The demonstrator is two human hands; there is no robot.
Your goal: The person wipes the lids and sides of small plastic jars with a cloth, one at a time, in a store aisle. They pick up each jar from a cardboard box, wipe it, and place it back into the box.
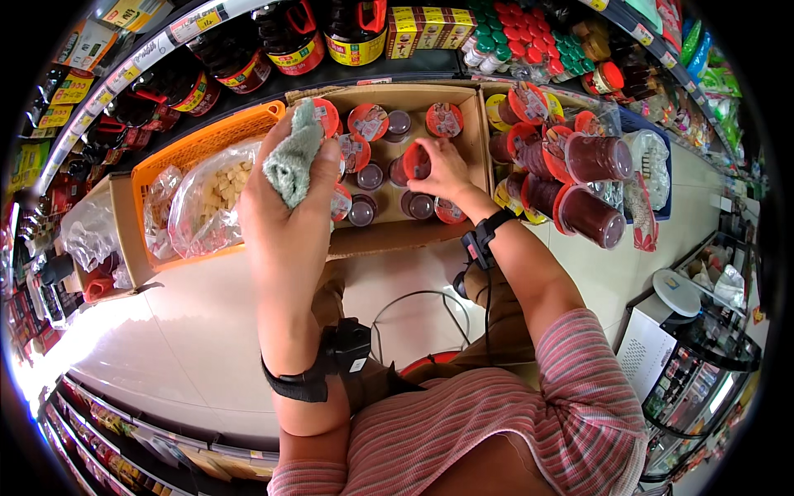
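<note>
My left hand (279, 186) is raised, gripping a folded pale green cloth (296, 155) between thumb and fingers. Within an open cardboard box (397, 239), my right hand (443, 167) has its fingers around a red-lidded plastic cup (414, 163), which is tilted. Several similar cups stand around it, some with red printed lids (369, 121) facing up and others with clear bases (370, 177) upward. Part of the group at the box's left is hidden behind my left hand and the cloth.
An orange plastic crate (149, 173) with a bag of pale cubes (226, 186) stands left of the box. More dark-filled cups (592, 214) are stacked at its right, beside a blue bin (664, 201). Behind are shelves with large sauce jugs (288, 40). A white-sided appliance (648, 347) stands at lower right.
</note>
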